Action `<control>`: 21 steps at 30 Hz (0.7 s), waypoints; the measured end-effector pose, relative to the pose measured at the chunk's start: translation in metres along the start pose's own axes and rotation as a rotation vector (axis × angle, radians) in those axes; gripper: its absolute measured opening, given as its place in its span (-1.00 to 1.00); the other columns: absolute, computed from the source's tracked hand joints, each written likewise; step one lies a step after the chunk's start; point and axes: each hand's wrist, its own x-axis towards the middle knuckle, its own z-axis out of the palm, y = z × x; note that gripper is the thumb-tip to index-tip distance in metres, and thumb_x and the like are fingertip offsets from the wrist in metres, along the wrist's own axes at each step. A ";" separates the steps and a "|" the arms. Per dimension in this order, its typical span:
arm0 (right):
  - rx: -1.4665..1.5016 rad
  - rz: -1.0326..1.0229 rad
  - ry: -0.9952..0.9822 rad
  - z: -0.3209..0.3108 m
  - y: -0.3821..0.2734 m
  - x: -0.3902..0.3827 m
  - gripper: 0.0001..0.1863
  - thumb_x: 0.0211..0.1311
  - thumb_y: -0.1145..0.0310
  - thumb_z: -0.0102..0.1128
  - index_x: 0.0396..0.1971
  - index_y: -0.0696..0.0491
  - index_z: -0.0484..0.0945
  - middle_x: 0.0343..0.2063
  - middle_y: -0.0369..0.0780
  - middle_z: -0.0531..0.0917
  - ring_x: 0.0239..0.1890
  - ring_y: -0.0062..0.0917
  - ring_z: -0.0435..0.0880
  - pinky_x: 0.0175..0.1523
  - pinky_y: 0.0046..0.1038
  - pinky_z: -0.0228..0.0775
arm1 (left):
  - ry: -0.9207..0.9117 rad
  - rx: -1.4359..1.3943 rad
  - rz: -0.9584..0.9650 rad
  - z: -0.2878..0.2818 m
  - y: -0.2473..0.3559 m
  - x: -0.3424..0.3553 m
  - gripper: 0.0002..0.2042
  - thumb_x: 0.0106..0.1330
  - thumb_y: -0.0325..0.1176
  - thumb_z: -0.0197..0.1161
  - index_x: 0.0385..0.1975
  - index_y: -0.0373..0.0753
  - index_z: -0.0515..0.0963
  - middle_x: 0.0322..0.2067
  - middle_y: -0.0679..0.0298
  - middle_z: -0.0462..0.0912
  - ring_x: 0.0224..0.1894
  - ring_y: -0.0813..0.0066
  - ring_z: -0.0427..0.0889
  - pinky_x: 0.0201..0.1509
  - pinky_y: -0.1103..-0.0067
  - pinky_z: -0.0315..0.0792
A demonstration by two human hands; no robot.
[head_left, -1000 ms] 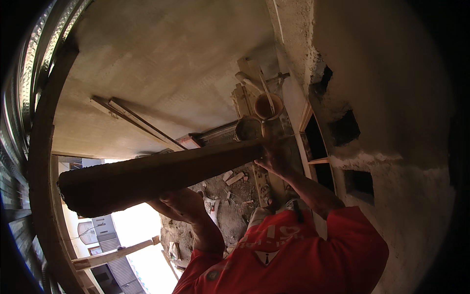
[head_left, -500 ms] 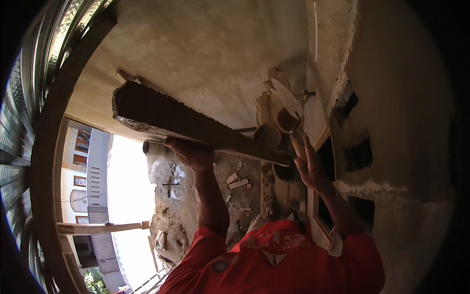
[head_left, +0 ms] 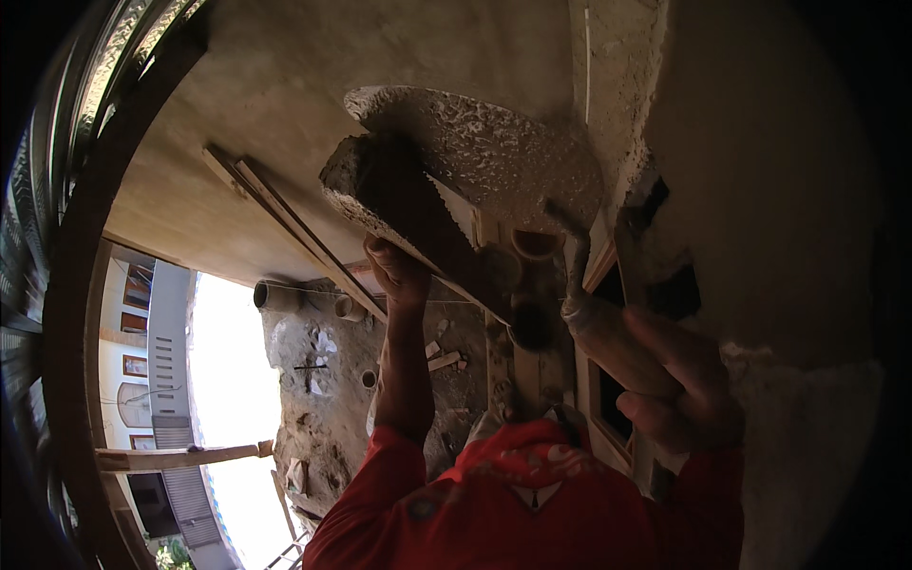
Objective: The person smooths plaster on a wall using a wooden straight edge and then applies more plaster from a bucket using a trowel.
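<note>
My left hand [head_left: 399, 271] grips a long, dark, mortar-crusted board [head_left: 418, 218] from below; the board slants from the upper middle down toward the right. My right hand [head_left: 679, 394] is closed round the wooden handle of a trowel [head_left: 622, 347], large in the lower right. The trowel's wide blade [head_left: 499, 157], speckled with wet mortar, lies at the board's upper end, partly behind it in this view; whether they touch I cannot tell.
Long timbers [head_left: 285, 228] lean at the plastered wall, near concrete pipes [head_left: 280, 296]. Planks [head_left: 527, 375] lie beneath me beside round buckets [head_left: 537, 245]. Dirt ground [head_left: 318, 408] holds rubble. The right wall has square openings [head_left: 674, 293]. A wooden beam [head_left: 180, 459] crosses the bright open side.
The board has swung from a long, level position to a steeper slant with its thick end raised. My right hand has left the board, taken the trowel and brought it up close, lifting the blade to the board.
</note>
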 end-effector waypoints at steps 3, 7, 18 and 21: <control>0.038 0.030 -0.009 0.012 0.014 -0.005 -0.24 0.11 0.55 0.14 0.40 0.19 0.23 -0.18 -0.06 0.65 -0.34 -0.41 0.67 -0.21 -0.37 0.53 | 0.047 0.208 0.129 -0.013 -0.012 -0.002 -0.45 0.58 0.11 -0.27 -0.08 -0.35 0.41 -0.20 0.17 0.54 -0.17 0.42 0.53 -0.04 0.46 0.43; 0.028 0.114 -0.015 0.024 0.034 -0.025 -0.25 0.13 0.54 0.14 0.41 0.10 0.25 -0.28 -0.12 0.65 -0.41 -0.46 0.66 -0.25 -0.39 0.52 | -0.008 0.433 0.272 0.008 0.011 -0.001 -0.52 0.60 0.01 -0.27 -0.08 -0.34 0.40 -0.20 0.16 0.52 -0.17 0.40 0.52 -0.03 0.45 0.41; 0.055 0.295 -0.054 0.050 0.087 -0.067 -0.26 0.17 0.49 0.17 0.42 0.00 0.26 -0.38 -0.17 0.65 -0.42 -0.47 0.66 -0.26 -0.36 0.53 | 0.295 -0.038 0.006 -0.003 0.006 0.011 -0.53 0.49 0.03 -0.10 -0.07 -0.36 0.40 -0.19 0.13 0.51 -0.19 0.34 0.50 -0.05 0.43 0.38; 0.045 0.419 -0.126 0.068 0.119 -0.082 -0.25 0.14 0.50 0.18 0.41 -0.04 0.28 -0.33 -0.12 0.67 -0.39 -0.42 0.70 -0.23 -0.35 0.55 | 0.276 -0.090 -0.005 -0.014 0.020 0.021 -0.46 0.43 0.11 -0.06 -0.09 -0.38 0.40 -0.22 0.13 0.49 -0.24 0.35 0.47 -0.11 0.43 0.36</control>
